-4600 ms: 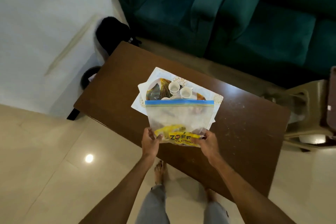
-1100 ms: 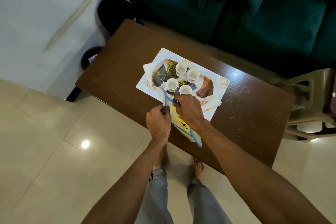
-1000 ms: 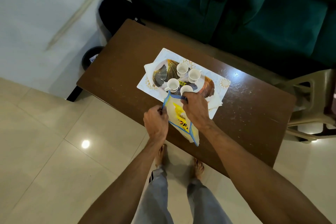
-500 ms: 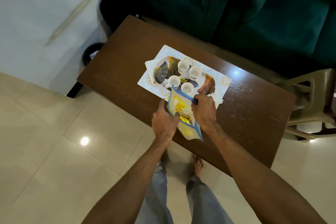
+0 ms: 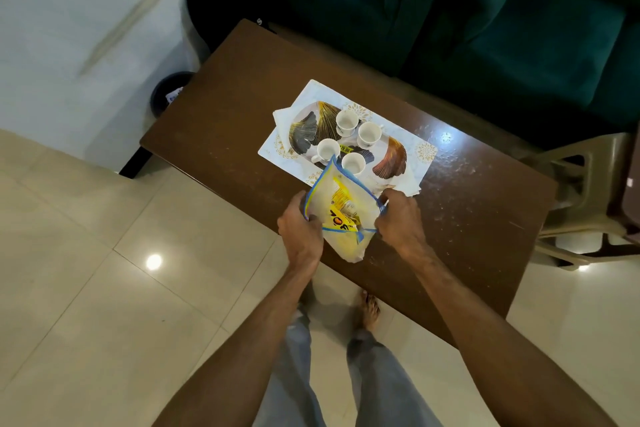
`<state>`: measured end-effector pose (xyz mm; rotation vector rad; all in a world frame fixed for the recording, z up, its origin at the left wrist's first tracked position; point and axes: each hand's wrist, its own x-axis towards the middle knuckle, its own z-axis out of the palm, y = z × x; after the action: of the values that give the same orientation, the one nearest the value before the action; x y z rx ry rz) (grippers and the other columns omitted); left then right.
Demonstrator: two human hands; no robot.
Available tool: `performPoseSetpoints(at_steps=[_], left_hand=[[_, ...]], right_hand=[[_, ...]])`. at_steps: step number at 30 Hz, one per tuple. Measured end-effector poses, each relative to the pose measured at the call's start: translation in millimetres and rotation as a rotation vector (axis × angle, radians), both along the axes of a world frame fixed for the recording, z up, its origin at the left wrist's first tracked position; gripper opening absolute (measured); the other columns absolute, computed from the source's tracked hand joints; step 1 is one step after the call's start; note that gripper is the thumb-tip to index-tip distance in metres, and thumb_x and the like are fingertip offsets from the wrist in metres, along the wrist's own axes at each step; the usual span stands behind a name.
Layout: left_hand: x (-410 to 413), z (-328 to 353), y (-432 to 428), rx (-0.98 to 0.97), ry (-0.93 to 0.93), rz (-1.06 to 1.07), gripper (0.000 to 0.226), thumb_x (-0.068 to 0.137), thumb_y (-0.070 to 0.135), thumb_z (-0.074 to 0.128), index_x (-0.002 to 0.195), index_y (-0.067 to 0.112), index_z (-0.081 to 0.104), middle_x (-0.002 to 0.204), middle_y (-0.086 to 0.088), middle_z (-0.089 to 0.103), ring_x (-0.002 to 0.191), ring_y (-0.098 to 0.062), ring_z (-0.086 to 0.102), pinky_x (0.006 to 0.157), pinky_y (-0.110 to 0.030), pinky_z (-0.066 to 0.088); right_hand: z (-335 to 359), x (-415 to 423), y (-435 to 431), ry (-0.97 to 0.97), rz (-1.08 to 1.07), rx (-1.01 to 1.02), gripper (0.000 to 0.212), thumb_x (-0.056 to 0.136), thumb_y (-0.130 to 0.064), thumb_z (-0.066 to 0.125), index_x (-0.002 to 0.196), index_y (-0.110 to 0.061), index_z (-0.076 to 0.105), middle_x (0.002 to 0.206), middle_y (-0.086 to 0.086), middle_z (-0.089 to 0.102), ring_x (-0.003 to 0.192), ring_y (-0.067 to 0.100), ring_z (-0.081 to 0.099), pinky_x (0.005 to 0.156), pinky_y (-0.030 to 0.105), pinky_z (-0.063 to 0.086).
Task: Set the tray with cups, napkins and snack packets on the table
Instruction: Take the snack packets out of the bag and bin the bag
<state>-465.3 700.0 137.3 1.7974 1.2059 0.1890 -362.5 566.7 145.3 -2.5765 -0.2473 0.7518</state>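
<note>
A clear zip bag [image 5: 341, 215] with a blue rim hangs over the near edge of the brown table [image 5: 228, 114]. Yellow snack packets [image 5: 341, 201] show inside its wide mouth. My left hand [image 5: 300, 227] grips the bag's left rim and my right hand [image 5: 400, 218] grips its right rim, pulling the mouth apart. Just beyond stands an oval tray [image 5: 391, 158] with a leaf pattern, carrying several white cups [image 5: 346, 121]. White napkins [image 5: 280, 116] lie under the tray's left end, on a white patterned mat [image 5: 424, 152].
A teal sofa [image 5: 485, 17] runs along the table's far side. A beige plastic chair [image 5: 581, 184] stands at the right end. A black bag [image 5: 214, 7] and a dark round bin [image 5: 166, 94] sit by the wall on the left. My bare feet are below the table's edge.
The bag was held shut and upright over the tray. Since then my hands have turned it and pulled its rim apart, so the mouth is now wide.
</note>
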Motion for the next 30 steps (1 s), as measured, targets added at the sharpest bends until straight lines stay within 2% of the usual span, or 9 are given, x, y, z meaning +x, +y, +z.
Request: performPoseSetpoints(at_steps=[4,6,10,14,16,18,20,24,30], left_hand=[[1,10,-20,-0.166,-0.012,-0.114,0.073,0.08,0.008,0.081,0.145,0.012,0.048,0.111,0.005,0.063,0.098,-0.015,0.065,0.083,-0.039,0.061],[-2,6,-18,-0.197,-0.045,-0.058,0.072,0.074,-0.008,0.074,0.139,0.017,0.056,0.108,0.012,0.06,0.094,-0.015,0.068,0.077,-0.045,0.064],[-9,-14,-2,-0.146,-0.06,0.063,0.062,0.066,-0.006,0.057,0.117,0.029,0.068,0.095,0.013,0.071,0.081,-0.025,0.075,0.068,-0.049,0.064],[-2,0,-16,-0.082,-0.072,-0.059,0.056,0.073,-0.007,0.058,0.12,0.023,0.069,0.098,0.003,0.075,0.077,-0.022,0.075,0.065,-0.044,0.064],[0,-2,-18,-0.065,-0.1,-0.06,0.054,0.075,-0.003,0.056,0.12,0.023,0.068,0.098,0.001,0.075,0.077,-0.024,0.075,0.066,-0.045,0.064],[0,-4,-17,-0.026,-0.101,-0.088,0.049,0.077,0.003,0.054,0.12,0.024,0.066,0.095,-0.002,0.075,0.075,-0.029,0.073,0.065,-0.046,0.063],[1,-4,-15,-0.042,-0.095,-0.072,0.047,0.081,0.002,0.055,0.121,0.023,0.066,0.097,-0.002,0.074,0.076,-0.028,0.074,0.067,-0.047,0.063],[2,-5,-13,-0.059,-0.095,-0.032,0.043,0.085,0.0,0.057,0.121,0.02,0.068,0.098,0.0,0.073,0.073,-0.027,0.075,0.066,-0.045,0.064],[-1,-4,-10,-0.133,-0.084,0.011,0.03,0.096,0.001,0.056,0.12,0.013,0.067,0.094,-0.003,0.07,0.051,-0.019,0.071,0.044,-0.027,0.058]], right_hand=[[1,-3,7,-0.037,0.023,0.019,0.03,0.079,0.001,0.067,0.108,-0.007,0.062,0.111,0.017,0.065,0.107,0.034,0.056,0.08,0.048,0.056],[3,3,5,-0.075,-0.026,0.03,0.032,0.079,0.004,0.067,0.11,-0.005,0.064,0.11,0.018,0.066,0.105,0.036,0.058,0.079,0.046,0.056],[9,14,-9,-0.18,-0.073,-0.015,0.042,0.076,0.003,0.073,0.116,-0.006,0.063,0.107,0.018,0.07,0.096,0.037,0.066,0.076,0.046,0.059],[17,0,6,-0.343,0.13,-0.091,0.072,0.072,-0.005,0.079,0.137,-0.012,0.049,0.138,0.016,0.051,0.115,0.036,0.056,0.086,0.047,0.054],[17,-9,17,-0.55,0.253,0.031,0.059,0.074,-0.002,0.074,0.13,-0.008,0.056,0.136,0.017,0.05,0.114,0.036,0.054,0.083,0.046,0.055],[12,-14,30,-0.648,0.393,0.172,0.039,0.077,0.0,0.071,0.116,-0.002,0.064,0.118,0.018,0.059,0.104,0.036,0.059,0.078,0.046,0.056],[6,-11,41,-0.452,0.464,0.139,0.029,0.083,-0.007,0.071,0.111,-0.005,0.066,0.112,0.015,0.063,0.101,0.035,0.061,0.078,0.044,0.056],[-25,9,54,0.066,0.501,-0.215,0.04,0.091,-0.025,0.067,0.127,-0.01,0.057,0.128,0.016,0.057,0.116,0.036,0.056,0.089,0.039,0.047],[-64,10,62,0.144,0.561,-0.371,0.044,0.095,-0.027,0.062,0.132,-0.005,0.051,0.132,0.019,0.056,0.12,0.036,0.056,0.093,0.042,0.048]])
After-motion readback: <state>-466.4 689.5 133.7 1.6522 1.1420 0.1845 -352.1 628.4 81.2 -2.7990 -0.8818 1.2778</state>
